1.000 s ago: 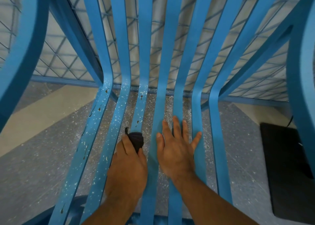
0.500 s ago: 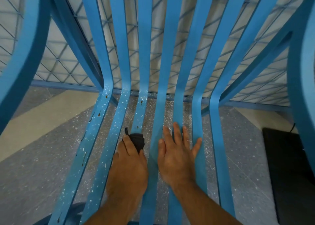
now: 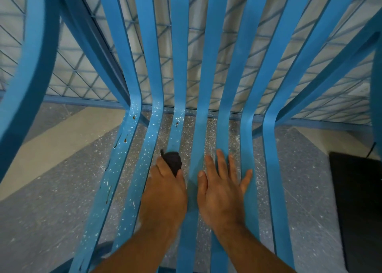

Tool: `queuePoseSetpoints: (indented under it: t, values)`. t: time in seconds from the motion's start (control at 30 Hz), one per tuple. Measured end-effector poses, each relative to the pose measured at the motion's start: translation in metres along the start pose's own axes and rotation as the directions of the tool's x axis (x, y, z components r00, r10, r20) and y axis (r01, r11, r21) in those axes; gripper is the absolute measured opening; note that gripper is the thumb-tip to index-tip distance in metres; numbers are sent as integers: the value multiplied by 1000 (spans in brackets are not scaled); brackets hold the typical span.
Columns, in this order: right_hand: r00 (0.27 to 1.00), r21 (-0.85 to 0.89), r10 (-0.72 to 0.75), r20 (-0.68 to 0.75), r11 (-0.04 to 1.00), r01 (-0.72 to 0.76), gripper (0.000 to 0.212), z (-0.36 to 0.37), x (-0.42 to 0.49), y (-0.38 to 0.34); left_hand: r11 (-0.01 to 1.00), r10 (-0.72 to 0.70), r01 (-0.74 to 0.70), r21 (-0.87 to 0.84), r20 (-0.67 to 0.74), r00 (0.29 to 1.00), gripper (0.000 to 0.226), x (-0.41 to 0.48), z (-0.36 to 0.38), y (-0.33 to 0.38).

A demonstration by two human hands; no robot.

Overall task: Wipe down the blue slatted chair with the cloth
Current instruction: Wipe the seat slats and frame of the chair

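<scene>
The blue slatted chair [image 3: 270, 169] fills the view, its seat slats running away from me and bending up into the backrest. White flecks and a few brown spots cover the left slats. My left hand [image 3: 165, 194] grips a dark bunched cloth [image 3: 172, 161] against the third slat from the left. My right hand [image 3: 223, 190] lies flat with fingers spread on the slats just right of centre.
Speckled grey floor [image 3: 41, 221] with a beige stripe shows between and left of the slats. A black mat [image 3: 359, 200] lies on the floor at the right. A blue wire-mesh fence [image 3: 82, 82] stands behind the chair.
My two hands and the cloth keep nearly the same place on the seat slats; the view has shifted slightly.
</scene>
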State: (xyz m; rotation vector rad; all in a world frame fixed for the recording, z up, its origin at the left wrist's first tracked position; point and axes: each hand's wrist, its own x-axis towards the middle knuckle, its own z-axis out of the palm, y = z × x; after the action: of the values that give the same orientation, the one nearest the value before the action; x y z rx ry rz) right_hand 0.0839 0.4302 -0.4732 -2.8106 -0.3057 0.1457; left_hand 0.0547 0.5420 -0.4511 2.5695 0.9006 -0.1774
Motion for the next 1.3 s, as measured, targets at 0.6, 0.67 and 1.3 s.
queuePoseSetpoints:
  t: [0.6,0.67,1.3]
  values:
    - [995,-5,34,89,999,-34,62,-15,85,-5,997,-54,53,-48,-11,998,53,38,2,17]
    - [993,-33,18,113,999,-14,64,-11,97,-2,996,-70,70,-53,-10,997,47,50,2,24]
    - [996,-118,4,89,993,7,62,1,96,0,836,48,-200,-511,-296,954,66,175,1,81]
